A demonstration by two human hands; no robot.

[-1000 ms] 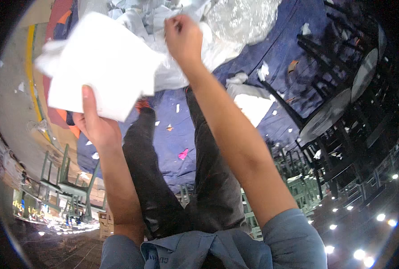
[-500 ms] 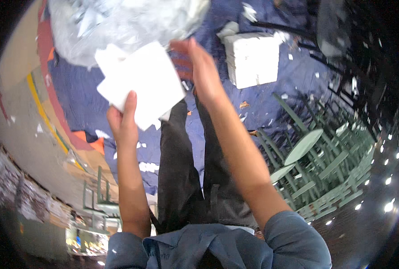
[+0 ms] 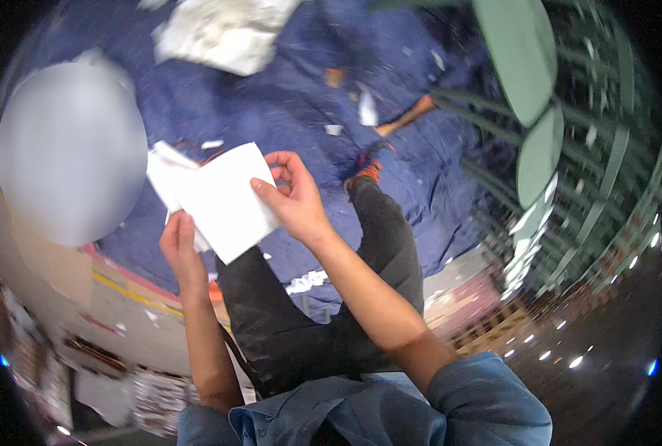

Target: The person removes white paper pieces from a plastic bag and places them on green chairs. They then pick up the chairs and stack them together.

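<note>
A loose, fanned bunch of white sheets [image 3: 223, 197] is held in front of me above my legs; whether paper or thin foam I cannot tell. My left hand [image 3: 182, 241] pinches its near left edge, thumb on top. At the right edge, my right hand [image 3: 294, 195] grips the sheets with the thumb over the face and the fingers curled behind. A few smaller folded pieces [image 3: 169, 167] stick out at the bunch's far left side.
Wrinkled blue sheeting [image 3: 301, 104] with scattered white scraps covers the floor. A crumpled white bundle [image 3: 223, 33] lies ahead. Green stacked chairs [image 3: 531, 97] stand on the right. A pale blurred oval [image 3: 71, 152] hides the left. Wooden pallets [image 3: 487, 327] lie at the lower right.
My right hand has come down onto the sheets and now grips their right edge. The view has turned right, so the white block is gone from its place and the chairs appear nearer.
</note>
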